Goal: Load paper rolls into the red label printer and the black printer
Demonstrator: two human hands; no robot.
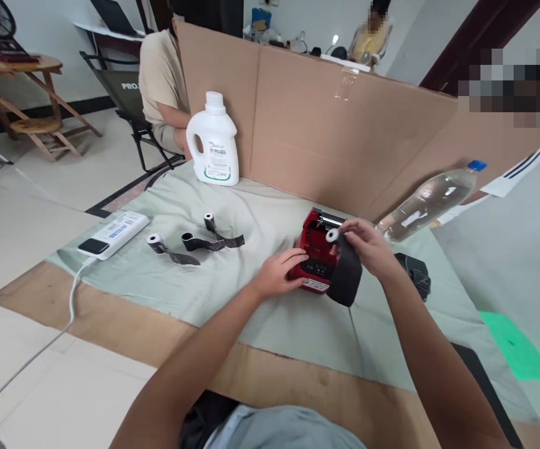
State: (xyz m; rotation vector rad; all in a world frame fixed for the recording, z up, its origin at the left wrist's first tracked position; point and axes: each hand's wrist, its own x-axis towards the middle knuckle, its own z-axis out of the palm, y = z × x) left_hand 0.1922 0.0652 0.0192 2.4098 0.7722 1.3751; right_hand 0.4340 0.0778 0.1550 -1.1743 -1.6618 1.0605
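Observation:
A small red printer (314, 254) with its lid open sits on a pale green cloth (214, 280). My left hand (277, 273) rests against its left side, fingers curled on the casing. My right hand (368, 246) pinches a paper roll (332, 236) just above the printer's open bay, and a dark strip of paper (346, 274) hangs from the roll down over the printer's front. Two more small rolls (155, 240) (209, 220) with dark unrolled tails lie on the cloth to the left.
A white detergent bottle (214, 142) stands at the back left. A clear plastic bottle (431, 199) lies by the cardboard wall (326, 125). A power strip with a phone (111, 236) is at far left, a black object (414, 271) at right. Another person sits behind the cardboard.

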